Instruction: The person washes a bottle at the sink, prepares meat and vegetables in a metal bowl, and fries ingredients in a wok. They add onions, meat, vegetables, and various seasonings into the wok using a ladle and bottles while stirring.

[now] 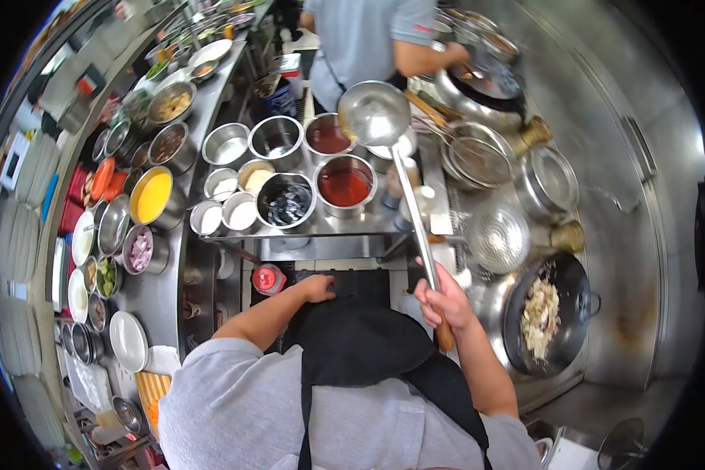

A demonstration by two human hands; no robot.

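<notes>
My right hand is closed round the wooden-ended handle of a large steel ladle. The ladle points forward, its round bowl over the far edge of the seasoning table. To the right of this hand, a dark wok holds pale, chopped food. My left hand is curled in front of the black apron; its fingers are mostly hidden, and I cannot make out what, if anything, they hold. A steel pot of red liquid and a pot of dark liquid stand ahead of me.
On the left counter are a pot of yellow liquid, a pot of chopped onion and a white oval plate. A perforated strainer rests on the right. Ahead, a co-worker reaches toward another wok.
</notes>
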